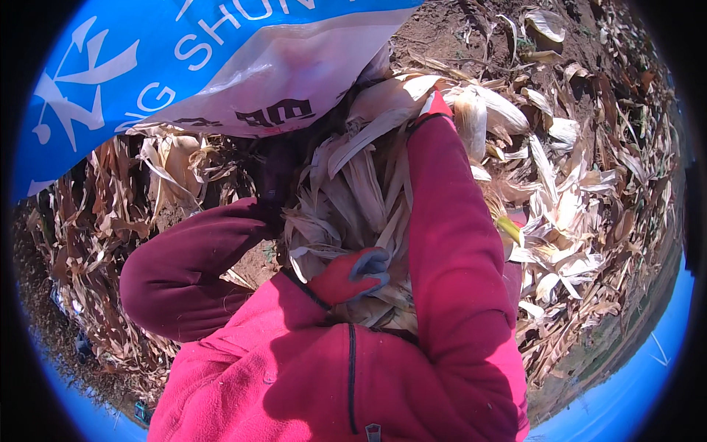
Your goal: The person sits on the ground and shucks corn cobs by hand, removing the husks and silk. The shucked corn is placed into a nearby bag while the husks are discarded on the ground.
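Observation:
My left hand, in a red glove with grey-blue fingers, is low in front of my jacket. Its fingers are curled and apart from the thumb, with nothing visible between them. Dry corn husks lie in a heap just beyond it, between my legs. My right arm reaches far forward over the heap. At its end, my right hand is among pale husk leaves, mostly hidden by the cuff, so its grip is unclear. Beside it stands a husk-covered corn ear.
A large blue and white plastic sack bearing writing hangs over the far left. My bent leg in maroon trousers is at the left. Loose pale husks are strewn at the right, with dry corn stalks at the left and bare soil ahead.

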Demonstrator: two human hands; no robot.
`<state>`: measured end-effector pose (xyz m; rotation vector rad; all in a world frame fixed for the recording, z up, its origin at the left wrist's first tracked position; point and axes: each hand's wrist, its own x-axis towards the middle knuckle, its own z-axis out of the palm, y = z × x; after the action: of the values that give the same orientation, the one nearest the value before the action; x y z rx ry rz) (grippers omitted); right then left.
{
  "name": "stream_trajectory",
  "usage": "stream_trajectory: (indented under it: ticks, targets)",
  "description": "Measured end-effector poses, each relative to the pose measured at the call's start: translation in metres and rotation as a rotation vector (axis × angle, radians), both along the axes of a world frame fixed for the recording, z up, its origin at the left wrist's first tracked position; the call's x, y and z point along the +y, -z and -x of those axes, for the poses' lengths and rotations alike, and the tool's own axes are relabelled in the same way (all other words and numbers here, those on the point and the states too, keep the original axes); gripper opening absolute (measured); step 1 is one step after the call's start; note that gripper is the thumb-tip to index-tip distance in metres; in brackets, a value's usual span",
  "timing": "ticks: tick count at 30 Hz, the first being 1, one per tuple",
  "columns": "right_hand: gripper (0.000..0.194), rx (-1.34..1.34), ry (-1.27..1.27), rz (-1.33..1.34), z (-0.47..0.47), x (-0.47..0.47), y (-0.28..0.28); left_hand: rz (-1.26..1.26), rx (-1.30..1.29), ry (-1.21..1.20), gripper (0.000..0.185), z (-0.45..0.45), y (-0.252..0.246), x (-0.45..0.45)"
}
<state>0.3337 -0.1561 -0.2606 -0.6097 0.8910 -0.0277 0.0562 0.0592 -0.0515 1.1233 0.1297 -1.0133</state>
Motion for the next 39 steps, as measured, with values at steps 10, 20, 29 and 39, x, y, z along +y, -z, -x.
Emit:
stream_trajectory:
  ticks: [10, 20, 29, 39]
  targets:
    - [0.044, -0.433, -0.257, 0.018, 0.103, -0.006, -0.054, -0.211, -0.124, -0.669, 0.05, -0.02, -0.033, 0.002]
    - [0.047, -0.752, -0.113, 0.206, 0.255, -0.039, -0.157, 0.176, 0.068, -0.205, 0.053, 0.013, -0.011, -0.011]
    - [0.042, -0.638, -0.158, 0.387, 0.378, -0.077, -0.234, -0.121, -0.751, 0.4, 0.05, 0.084, -0.045, -0.048]
    - [0.045, -0.697, -1.035, 1.589, 0.348, 0.078, -0.339, -0.433, -1.397, 0.328, 0.044, 0.083, -0.029, -0.06]
